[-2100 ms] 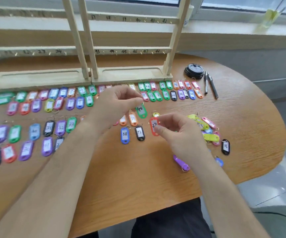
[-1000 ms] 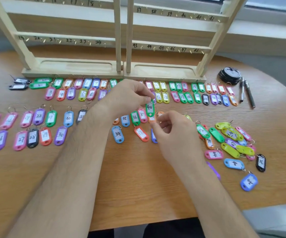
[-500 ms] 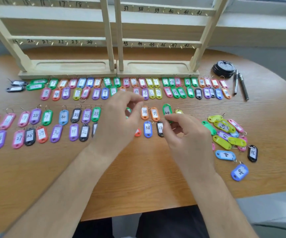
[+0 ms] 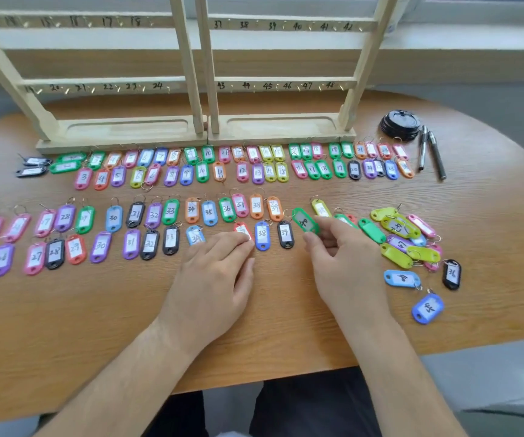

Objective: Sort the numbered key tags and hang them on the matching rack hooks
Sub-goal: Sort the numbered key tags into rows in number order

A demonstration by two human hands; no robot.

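So R hand (image 4: pixel 345 266) pinches green tag (image 4: pixel 305 221); L hand (image 4: pixel 213 279) flat, released. Tag rows (image 4: pixel 170 211) end well short of table (image 4: pixel 254 370) near edge; 2 racks (image 4: pixel 122 129), 2 pens (image 4: pixel 436 156).

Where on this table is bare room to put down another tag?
Bare wood lies along the near table edge, left of the left hand, and right of the pens. Crowded: the sorted rows and the loose pile beside the right hand.

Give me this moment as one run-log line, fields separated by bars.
left hand: touches red tag | right hand: pinches green tag | rack: stands on table
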